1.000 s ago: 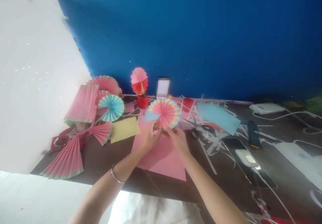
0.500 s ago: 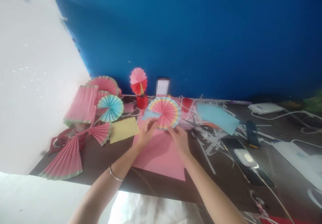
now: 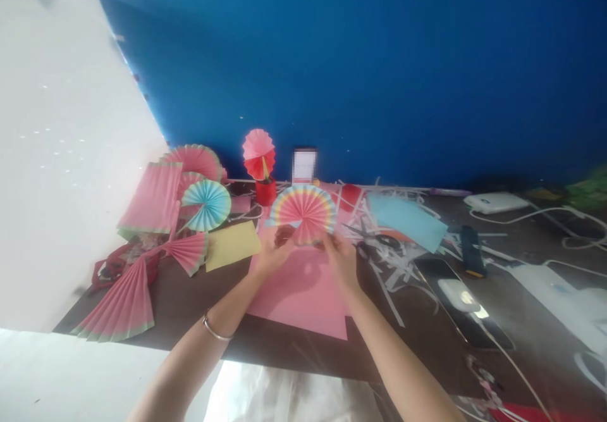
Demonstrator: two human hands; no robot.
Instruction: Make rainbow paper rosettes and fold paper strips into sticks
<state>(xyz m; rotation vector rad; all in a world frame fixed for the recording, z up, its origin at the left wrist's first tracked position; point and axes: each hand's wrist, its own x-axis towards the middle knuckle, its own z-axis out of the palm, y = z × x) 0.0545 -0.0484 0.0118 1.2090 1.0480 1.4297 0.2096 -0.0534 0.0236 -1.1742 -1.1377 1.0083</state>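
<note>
Between my hands is a round pleated paper fan (image 3: 306, 210), pink in the middle with yellow and pale blue bands at its scalloped rim. My left hand (image 3: 275, 248) pinches its lower left edge, where a bit of pale blue shows. On the lower right edge, my right hand (image 3: 339, 254) has its fingers closed on the same fan. Beneath both hands lies a pink sheet of paper (image 3: 303, 302). Just left of it rests a yellow sheet (image 3: 232, 245). A pair of scissors (image 3: 386, 240) lies right of my right hand among white paper strips.
Pink pleated fans (image 3: 126, 302) and a blue round fan (image 3: 207, 205) crowd the left side. A paper flower (image 3: 259, 156) stands in a red pot (image 3: 266, 192) at the back. To the right are a light blue sheet (image 3: 408, 219), a phone (image 3: 493, 330) and a cabled white device (image 3: 497, 203).
The round fan has turned and tipped in my hands, its colour bands now arching across the top. Both hands stay at its lower edge. The whole view has shifted slightly.
</note>
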